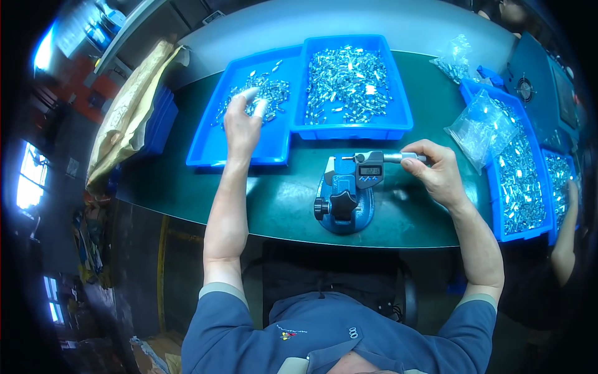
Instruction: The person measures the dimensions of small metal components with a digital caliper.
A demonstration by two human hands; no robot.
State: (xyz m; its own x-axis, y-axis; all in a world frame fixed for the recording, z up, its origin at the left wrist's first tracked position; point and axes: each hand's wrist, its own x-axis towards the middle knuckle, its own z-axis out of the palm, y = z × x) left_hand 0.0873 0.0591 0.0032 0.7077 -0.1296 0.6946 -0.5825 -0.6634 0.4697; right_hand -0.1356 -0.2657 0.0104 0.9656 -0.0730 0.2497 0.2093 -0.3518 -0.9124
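Note:
My left hand (243,128) is over the left blue tray (271,153), with pale coverings on the thumb and a finger. Those two are spread apart, and I see nothing between them. Around the fingertips lies a loose pile of small shiny metal parts (272,90). My right hand (441,171) pinches the thimble end of a digital micrometer (370,169) between thumb and fingers. A blue stand (344,215) with a black knob clamps the micrometer upright on the green table. No part shows clearly in the micrometer's jaw.
A second blue tray (349,132) holds many more metal parts. On the right are another filled tray (520,234), clear plastic bags (483,128) and a machine with a fan (526,90). Brown paper (128,118) covers stacked blue trays at left. A co-worker's arm (565,240) reaches into a far-right tray.

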